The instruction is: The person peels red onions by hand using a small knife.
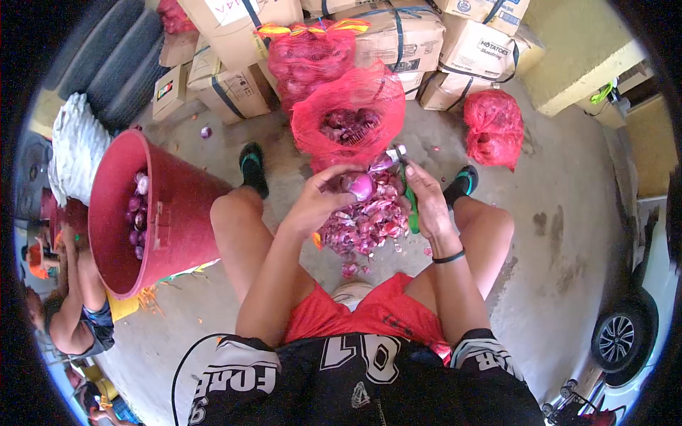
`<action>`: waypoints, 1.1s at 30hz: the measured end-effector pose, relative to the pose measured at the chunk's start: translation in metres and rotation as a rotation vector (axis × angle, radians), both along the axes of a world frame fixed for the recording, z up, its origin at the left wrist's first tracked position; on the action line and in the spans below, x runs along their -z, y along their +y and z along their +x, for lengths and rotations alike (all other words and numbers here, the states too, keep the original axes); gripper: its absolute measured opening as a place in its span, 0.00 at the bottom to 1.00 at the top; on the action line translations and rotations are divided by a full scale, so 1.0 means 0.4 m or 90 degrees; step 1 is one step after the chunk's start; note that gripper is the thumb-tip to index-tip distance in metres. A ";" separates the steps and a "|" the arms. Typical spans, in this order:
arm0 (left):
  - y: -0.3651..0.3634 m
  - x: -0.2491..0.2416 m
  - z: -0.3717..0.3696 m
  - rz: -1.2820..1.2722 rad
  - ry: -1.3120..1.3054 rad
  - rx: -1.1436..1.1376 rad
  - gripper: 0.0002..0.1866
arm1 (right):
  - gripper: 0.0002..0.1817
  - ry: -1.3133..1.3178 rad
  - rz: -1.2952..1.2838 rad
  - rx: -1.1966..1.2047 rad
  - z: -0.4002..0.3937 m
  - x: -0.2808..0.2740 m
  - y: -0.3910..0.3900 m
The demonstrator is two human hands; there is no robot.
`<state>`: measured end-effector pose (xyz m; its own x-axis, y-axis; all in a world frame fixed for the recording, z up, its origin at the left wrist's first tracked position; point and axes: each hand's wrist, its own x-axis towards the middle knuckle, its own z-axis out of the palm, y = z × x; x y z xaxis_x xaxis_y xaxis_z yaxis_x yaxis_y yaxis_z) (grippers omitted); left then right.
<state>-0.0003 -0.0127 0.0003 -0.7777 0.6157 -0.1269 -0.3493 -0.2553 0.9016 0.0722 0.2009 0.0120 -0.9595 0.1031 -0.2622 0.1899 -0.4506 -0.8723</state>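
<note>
My left hand is closed around a peeled purple-red onion. My right hand grips a green-handled knife, its handle running down along the palm; the short blade is hard to make out near the fingertips. Beneath both hands lies a heap of onion skins on the floor between my legs. Just beyond my hands an open red mesh sack shows onions inside. On my left leans a large red tub with several onions in it.
A full mesh sack stands behind the open one, before stacked cardboard boxes. Another red sack sits to the right. A loose onion lies on the floor. Tyres, a co-worker and a car wheel are at the sides.
</note>
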 end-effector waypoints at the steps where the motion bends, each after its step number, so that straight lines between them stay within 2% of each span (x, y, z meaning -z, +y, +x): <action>1: 0.000 0.004 0.000 0.026 -0.003 0.003 0.29 | 0.20 0.000 0.000 -0.002 -0.004 0.013 0.000; 4: -0.005 0.010 0.002 0.186 -0.076 0.026 0.28 | 0.22 -0.032 0.007 0.074 -0.016 0.053 -0.003; 7: 0.002 0.021 0.003 0.254 -0.165 -0.053 0.28 | 0.23 -0.088 0.329 0.027 -0.016 0.052 -0.026; 10: 0.015 0.020 0.002 0.269 -0.163 -0.074 0.26 | 0.26 0.135 0.693 0.004 -0.007 0.065 -0.058; 11: 0.017 0.025 0.001 0.256 -0.151 -0.088 0.25 | 0.26 0.084 0.592 -0.008 0.006 0.058 -0.067; 15: 0.032 0.033 0.009 0.206 -0.148 -0.150 0.24 | 0.28 0.258 0.633 0.038 0.025 0.012 -0.118; 21: 0.036 0.023 0.012 0.199 -0.126 -0.173 0.27 | 0.31 0.183 0.576 -0.042 0.028 -0.026 -0.133; 24: 0.037 0.033 0.010 0.192 -0.099 -0.174 0.28 | 0.30 0.230 0.552 -0.026 0.026 -0.012 -0.130; 27: 0.040 0.033 0.016 0.187 -0.077 -0.187 0.28 | 0.27 0.343 0.600 0.028 0.017 0.009 -0.131; 33: 0.045 0.030 0.016 0.183 -0.088 -0.174 0.29 | 0.22 0.293 0.623 0.043 0.023 0.009 -0.134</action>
<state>0.0061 0.0052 -0.0115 -0.9048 0.4151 -0.0948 -0.3470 -0.5900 0.7291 0.0813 0.1475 0.0085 -0.9296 0.1281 0.3457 -0.2461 0.4828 -0.8405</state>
